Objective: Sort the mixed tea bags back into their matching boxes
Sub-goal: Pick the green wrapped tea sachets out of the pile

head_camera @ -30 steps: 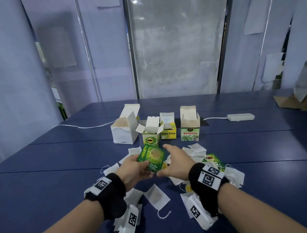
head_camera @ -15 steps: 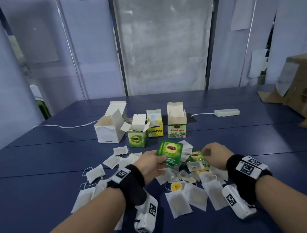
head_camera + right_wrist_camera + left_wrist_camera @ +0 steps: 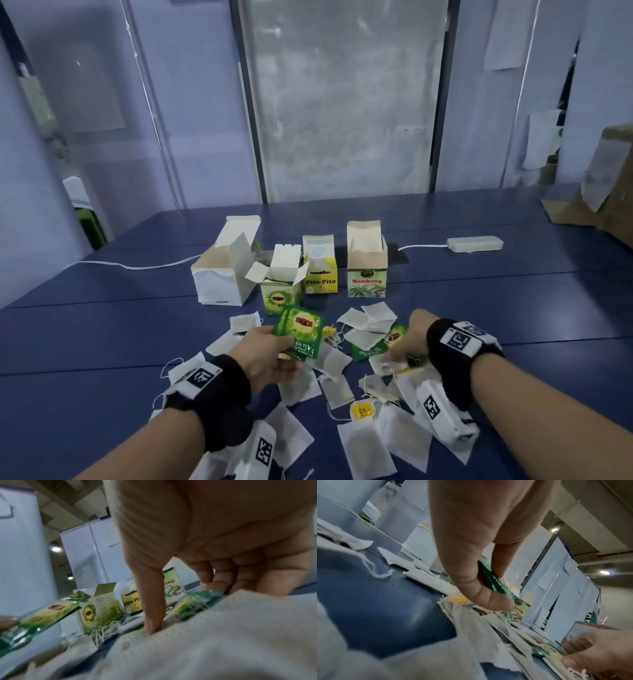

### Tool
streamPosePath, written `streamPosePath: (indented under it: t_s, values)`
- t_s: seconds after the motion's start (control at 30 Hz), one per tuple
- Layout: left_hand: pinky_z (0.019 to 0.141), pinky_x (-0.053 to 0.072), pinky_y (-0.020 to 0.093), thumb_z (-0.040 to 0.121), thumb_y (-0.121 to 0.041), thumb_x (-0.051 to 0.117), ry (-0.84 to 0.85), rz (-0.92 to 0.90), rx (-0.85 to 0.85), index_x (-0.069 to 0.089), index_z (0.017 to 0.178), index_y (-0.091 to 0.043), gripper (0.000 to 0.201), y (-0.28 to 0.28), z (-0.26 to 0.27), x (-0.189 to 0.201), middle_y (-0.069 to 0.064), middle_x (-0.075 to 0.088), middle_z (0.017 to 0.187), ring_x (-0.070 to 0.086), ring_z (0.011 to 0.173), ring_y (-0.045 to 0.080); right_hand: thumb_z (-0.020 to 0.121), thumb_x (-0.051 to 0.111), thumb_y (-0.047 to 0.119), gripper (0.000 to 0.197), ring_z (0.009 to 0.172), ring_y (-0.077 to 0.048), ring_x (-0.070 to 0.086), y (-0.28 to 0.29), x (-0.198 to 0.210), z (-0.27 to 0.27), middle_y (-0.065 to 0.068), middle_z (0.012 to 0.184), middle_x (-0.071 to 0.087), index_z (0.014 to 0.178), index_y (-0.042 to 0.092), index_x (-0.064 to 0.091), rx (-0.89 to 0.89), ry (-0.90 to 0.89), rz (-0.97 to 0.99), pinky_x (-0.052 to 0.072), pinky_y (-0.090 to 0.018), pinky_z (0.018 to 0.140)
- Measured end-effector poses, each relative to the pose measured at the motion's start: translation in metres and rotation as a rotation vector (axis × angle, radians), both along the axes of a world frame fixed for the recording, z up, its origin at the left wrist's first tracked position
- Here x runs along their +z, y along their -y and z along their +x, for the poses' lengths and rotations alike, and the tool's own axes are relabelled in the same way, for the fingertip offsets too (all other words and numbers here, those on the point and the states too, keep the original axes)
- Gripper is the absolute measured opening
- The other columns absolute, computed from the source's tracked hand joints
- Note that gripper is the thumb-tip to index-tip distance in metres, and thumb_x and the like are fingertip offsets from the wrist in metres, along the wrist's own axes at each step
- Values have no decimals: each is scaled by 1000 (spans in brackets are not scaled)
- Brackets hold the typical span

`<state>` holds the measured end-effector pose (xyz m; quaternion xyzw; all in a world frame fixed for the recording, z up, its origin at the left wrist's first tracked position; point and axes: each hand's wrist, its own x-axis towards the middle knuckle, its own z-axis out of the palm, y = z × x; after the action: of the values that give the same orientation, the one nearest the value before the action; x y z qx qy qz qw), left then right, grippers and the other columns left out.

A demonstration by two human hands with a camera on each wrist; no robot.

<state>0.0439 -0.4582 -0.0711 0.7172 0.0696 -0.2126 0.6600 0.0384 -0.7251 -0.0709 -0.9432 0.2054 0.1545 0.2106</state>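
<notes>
From the head view, the left hand (image 3: 270,356) pinches a green sachet (image 3: 301,332) by its lower edge, lifted above the table (image 3: 102,342) just in front of the green box (image 3: 281,294). The right hand (image 3: 411,342) reaches down into the scattered tea bags (image 3: 363,448) at a second sachet (image 3: 371,347) that lies flat among them — whether it grips it cannot be told here. Four open boxes stand in a row behind the pile: a white box (image 3: 222,274), the green box, the Pito-Pito box (image 3: 320,274) and the Sambong box (image 3: 367,270). A white cord (image 3: 137,265) runs across the table behind them.

From the left wrist, thumb and fingers (image 3: 498,562) clamp the sachet (image 3: 493,584) edge-on above the tea bags (image 3: 471,628). The right hand (image 3: 597,654) shows at the lower right, fingertips on the second sachet (image 3: 544,651).

From the right wrist, the thumb (image 3: 152,608) presses down onto a tea bag (image 3: 223,635) while the curled fingers (image 3: 221,577) rest on the second sachet (image 3: 197,599) — a firm grasp is not plain. The held sachet (image 3: 42,615) shows at the left, with the green box (image 3: 99,609) and Pito-Pito box (image 3: 131,603) behind.
</notes>
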Motion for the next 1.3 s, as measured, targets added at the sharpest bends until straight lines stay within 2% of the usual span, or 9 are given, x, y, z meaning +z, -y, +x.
streamPosePath:
  t_s: [0.1,0.23,0.47,0.6,0.67,0.83,1.07,1.17,1.3]
  values:
    - [52,56,32,98,-3,47,-21,-21,19,55,104,0,10,6,3,0,18,68,80,61,53,23,66,82,36,37,58,-14,55,4,2,0,-2,69,58,75,10,57,-41,62,129,43,-22,46]
    - [50,52,27,96,-5,51,-29,9,1,55,109,-1,14,23,4,2,17,61,88,55,56,19,80,69,8,27,47,-10,59,10,2,-1,-5,69,61,105,-2,68,-97,123,323,46,-17,39]
    - [75,46,36,95,-5,53,-83,-98,24,49,125,-2,30,46,17,5,17,54,106,48,69,22,84,65,-1,9,60,-23,62,5,-16,-3,-15,82,64,88,7,63,-255,210,723,57,-34,56]
    - [81,45,38,98,-7,48,-151,-197,48,55,97,-6,7,58,26,-3,8,68,83,56,72,24,86,65,1,11,69,-23,63,-1,-19,-5,-15,90,64,92,10,63,-237,249,876,58,-34,57]
    - [81,47,38,99,-8,46,-171,-215,46,55,87,-8,15,63,27,-4,5,71,63,60,68,25,88,63,1,11,75,-24,63,-4,-20,-5,-15,93,63,96,7,62,-214,247,925,58,-36,62]
    - [84,45,42,100,-9,43,-147,-200,31,52,89,-17,17,69,26,-3,4,71,66,64,68,26,88,64,4,12,74,-20,61,-17,-20,-3,-12,91,62,99,8,64,-126,286,891,58,-36,64]
    - [82,44,40,101,-12,42,-111,-232,96,52,116,-12,18,59,28,-4,13,65,118,65,93,32,89,65,9,18,72,-12,60,-25,-13,-3,-4,87,63,107,7,67,-19,354,812,59,-33,66]
    - [73,49,38,99,-12,45,-88,-202,159,52,115,-10,17,48,30,-5,18,67,112,65,83,31,89,64,9,9,74,-12,62,-25,-8,-8,-5,87,69,92,15,70,26,405,785,58,-30,65]
    - [58,51,36,99,-14,46,-109,-184,218,52,104,-12,8,29,34,-2,14,71,78,65,68,29,87,67,10,16,66,-5,62,-26,-5,-14,3,81,73,84,24,74,208,372,743,54,-22,61]
